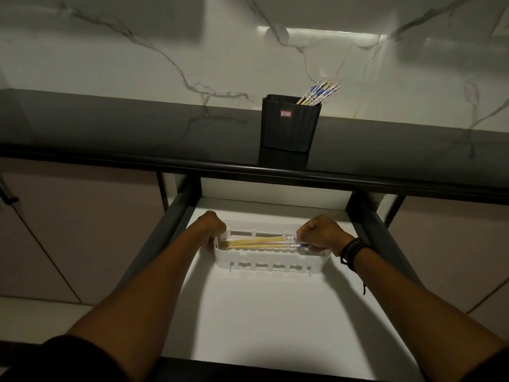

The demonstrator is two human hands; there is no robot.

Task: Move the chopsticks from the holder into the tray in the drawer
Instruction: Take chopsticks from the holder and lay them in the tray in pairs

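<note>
A black ribbed holder (289, 125) stands on the dark countertop with several blue-and-white patterned chopsticks (319, 92) leaning out of its right side. Below it, a white slotted tray (264, 261) sits in the open drawer (264, 312). Several chopsticks (256, 242) lie lengthwise in the tray. My left hand (210, 227) grips the tray's left end at the chopstick tips. My right hand (321, 234), a dark beaded bracelet at its wrist, pinches the patterned ends of those chopsticks over the tray's right end.
The dark countertop (137, 133) runs across under a white marble backsplash. Grey drawer rails (385, 244) flank the drawer on both sides. Beige cabinet fronts (68, 230) stand left and right of it. The drawer's white floor stretches toward me.
</note>
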